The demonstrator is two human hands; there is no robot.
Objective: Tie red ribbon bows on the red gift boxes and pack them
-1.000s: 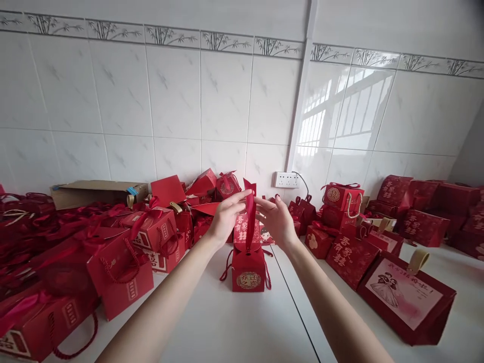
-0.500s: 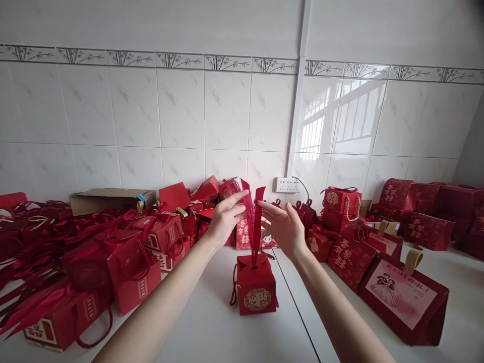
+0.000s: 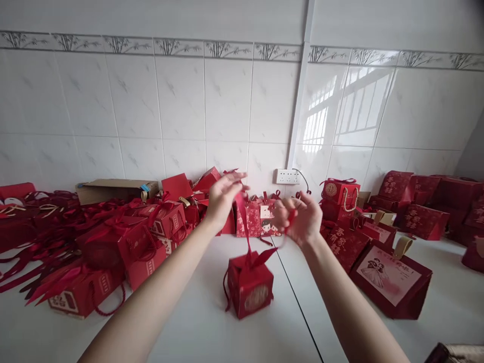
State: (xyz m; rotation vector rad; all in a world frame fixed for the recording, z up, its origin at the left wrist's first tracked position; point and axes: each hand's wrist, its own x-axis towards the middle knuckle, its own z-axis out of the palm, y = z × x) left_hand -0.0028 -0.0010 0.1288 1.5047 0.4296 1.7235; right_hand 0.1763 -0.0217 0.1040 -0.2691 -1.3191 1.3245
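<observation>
A small red gift box (image 3: pixel 250 287) with a gold emblem on its front and red cord handles stands in the middle of the white table, turned a little and blurred. From its top rises a red ribbon (image 3: pixel 245 227), whose upper end my left hand (image 3: pixel 223 199) pinches between thumb and fingers. The second ribbon tail (image 3: pixel 264 256) bends to the right from the box top and thins toward my right hand (image 3: pixel 300 217). Red shows between the curled fingers of that hand, which are smeared by motion.
Red boxes (image 3: pixel 121 247) and loose ribbons (image 3: pixel 26 257) crowd the left. On the right stand a triangular box (image 3: pixel 393 277) with a couple drawing and stacked boxes (image 3: pixel 338 194). Behind are printed boxes (image 3: pixel 247 219), a carton (image 3: pixel 117 191) and a wall socket (image 3: pixel 288 176).
My hands have moved apart, the right one farther to the right with its fingers curled in. The two upright ribbon tails have spread, and the box has turned slightly.
</observation>
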